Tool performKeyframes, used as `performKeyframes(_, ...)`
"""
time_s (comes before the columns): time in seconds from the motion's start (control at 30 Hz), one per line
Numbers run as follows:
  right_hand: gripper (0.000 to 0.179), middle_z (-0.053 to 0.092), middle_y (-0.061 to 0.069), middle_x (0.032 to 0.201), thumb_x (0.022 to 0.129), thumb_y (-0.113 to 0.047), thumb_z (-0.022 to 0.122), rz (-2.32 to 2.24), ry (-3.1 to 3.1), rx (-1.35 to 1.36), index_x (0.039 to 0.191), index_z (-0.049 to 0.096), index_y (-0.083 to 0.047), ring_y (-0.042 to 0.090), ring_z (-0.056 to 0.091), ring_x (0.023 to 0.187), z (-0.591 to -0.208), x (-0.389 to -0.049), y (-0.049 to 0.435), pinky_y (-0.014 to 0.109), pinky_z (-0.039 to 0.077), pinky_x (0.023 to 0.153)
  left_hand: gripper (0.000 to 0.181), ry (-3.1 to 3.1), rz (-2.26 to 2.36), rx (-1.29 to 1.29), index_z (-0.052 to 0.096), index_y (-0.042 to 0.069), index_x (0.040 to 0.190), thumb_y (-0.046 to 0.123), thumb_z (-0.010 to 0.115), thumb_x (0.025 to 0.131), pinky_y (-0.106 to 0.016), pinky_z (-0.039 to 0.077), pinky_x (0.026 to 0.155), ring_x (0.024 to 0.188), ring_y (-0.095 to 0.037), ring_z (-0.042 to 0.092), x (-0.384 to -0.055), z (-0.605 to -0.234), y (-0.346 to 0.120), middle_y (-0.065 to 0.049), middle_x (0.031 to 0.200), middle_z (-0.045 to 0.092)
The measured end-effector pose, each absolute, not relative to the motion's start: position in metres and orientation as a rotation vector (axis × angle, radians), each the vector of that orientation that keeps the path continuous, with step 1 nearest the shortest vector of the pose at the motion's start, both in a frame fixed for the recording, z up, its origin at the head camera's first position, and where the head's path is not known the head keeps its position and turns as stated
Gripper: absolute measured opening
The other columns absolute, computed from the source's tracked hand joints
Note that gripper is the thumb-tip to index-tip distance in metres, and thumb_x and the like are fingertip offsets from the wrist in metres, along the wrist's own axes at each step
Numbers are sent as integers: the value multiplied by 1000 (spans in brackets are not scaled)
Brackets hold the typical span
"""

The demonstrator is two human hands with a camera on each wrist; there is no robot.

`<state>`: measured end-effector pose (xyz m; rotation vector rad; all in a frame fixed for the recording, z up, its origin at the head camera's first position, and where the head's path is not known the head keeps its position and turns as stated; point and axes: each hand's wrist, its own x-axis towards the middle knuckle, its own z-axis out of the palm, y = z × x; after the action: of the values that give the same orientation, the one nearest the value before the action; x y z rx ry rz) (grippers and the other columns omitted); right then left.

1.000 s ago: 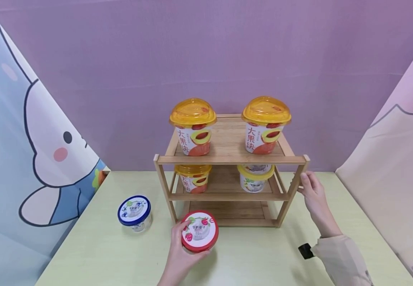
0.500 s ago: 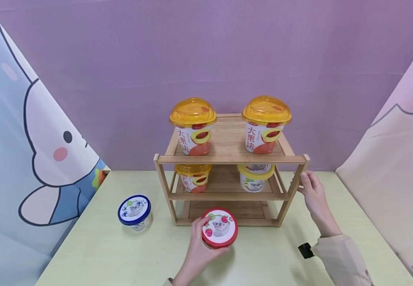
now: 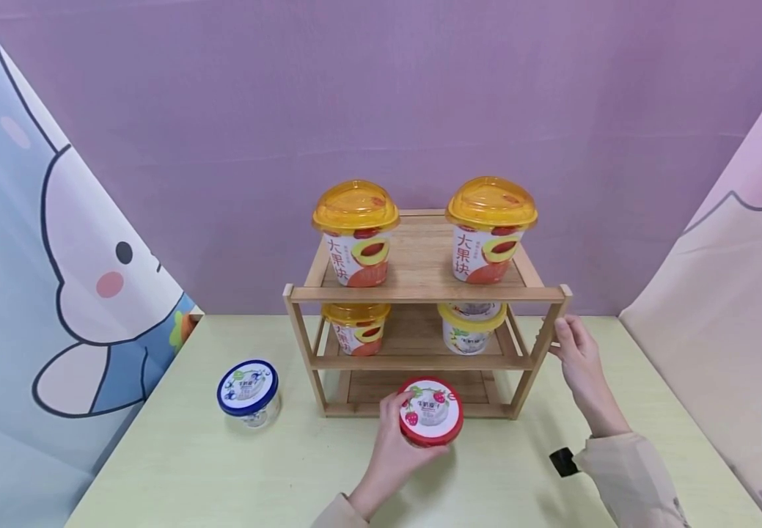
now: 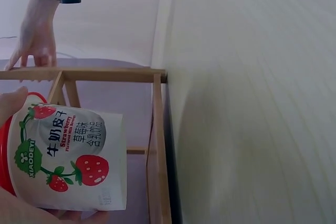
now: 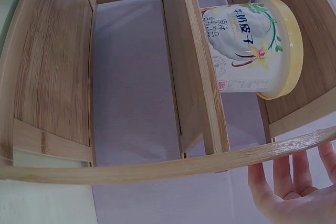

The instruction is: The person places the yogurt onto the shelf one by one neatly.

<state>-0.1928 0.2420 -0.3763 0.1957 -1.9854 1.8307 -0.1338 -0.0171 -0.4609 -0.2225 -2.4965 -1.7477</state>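
My left hand grips a strawberry milk-drink cup by its side, its red lid facing up in the head view. The cup is in front of the rack's bottom shelf; strawberries and a white wall show on the cup in the left wrist view. My right hand holds the right front post of a three-tier wooden rack. In the right wrist view, the fingers of the right hand reach behind the wooden post. A yellow-lidded vanilla cup stands on the middle shelf.
Two orange-lidded fruit cups, left and right, stand on the top shelf. Another orange-lidded cup is on the middle shelf, left. A blue-lidded cup sits on the pale table. Purple cloth hangs behind.
My left hand has carried the red-lidded cup rightward and slightly toward the rack, along the front of the bottom shelf. My right hand stays on the post.
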Motion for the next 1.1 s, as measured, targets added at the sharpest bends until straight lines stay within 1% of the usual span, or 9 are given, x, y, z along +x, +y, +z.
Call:
performKeyframes(0.23, 14, 57, -11, 79, 95, -20, 40, 1848, -1954, 199, 86, 51, -21, 0, 55, 76, -377, -194, 242, 12, 46, 66, 85, -2497, -1788, -214, 35, 12, 126, 28, 83, 58, -42, 43, 89, 112, -28, 41, -144, -463, 2, -6, 121, 34)
performKeyframes(0.47, 14, 57, -13, 82, 95, -21, 39, 1807, -2002, 178, 86, 50, -21, -1, 54, 77, -376, -193, 242, 11, 45, 66, 83, -2521, -1793, -203, 35, 14, 125, 31, 82, 59, -41, 45, 86, 111, -26, 41, -152, -464, 17, -4, 120, 34)
performKeyframes(0.7, 14, 57, -11, 81, 95, -20, 39, 1844, -1973, 191, 87, 50, -19, 0, 55, 76, -375, -193, 242, 12, 46, 66, 83, -2512, -1771, -229, 34, 14, 125, 27, 82, 59, -40, 43, 89, 110, -24, 42, -162, -468, 26, -4, 118, 34)
performKeyframes(0.87, 15, 57, -12, 82, 95, -21, 39, 1840, -1987, 183, 87, 51, -19, 0, 54, 77, -376, -193, 242, 12, 45, 66, 81, -2526, -1805, -221, 33, 17, 126, 30, 81, 61, -39, 43, 89, 111, -23, 40, -169, -471, 31, -3, 118, 33)
performKeyframes(0.97, 15, 56, -12, 82, 95, -22, 39, 1834, -1995, 177, 87, 51, -19, 0, 53, 77, -376, -193, 242, 12, 45, 66, 81, -2517, -1830, -213, 32, 17, 126, 32, 80, 63, -41, 43, 89, 112, -24, 39, -175, -473, 34, -4, 121, 33)
performKeyframes(1.1, 15, 56, -12, 83, 95, -22, 39, 1834, -1995, 178, 87, 51, -19, 0, 53, 78, -376, -193, 242, 12, 45, 66, 88, -2494, -1809, -213, 28, 14, 131, 31, 80, 62, -44, 39, 92, 116, -29, 36, -182, -476, 39, -11, 127, 32)
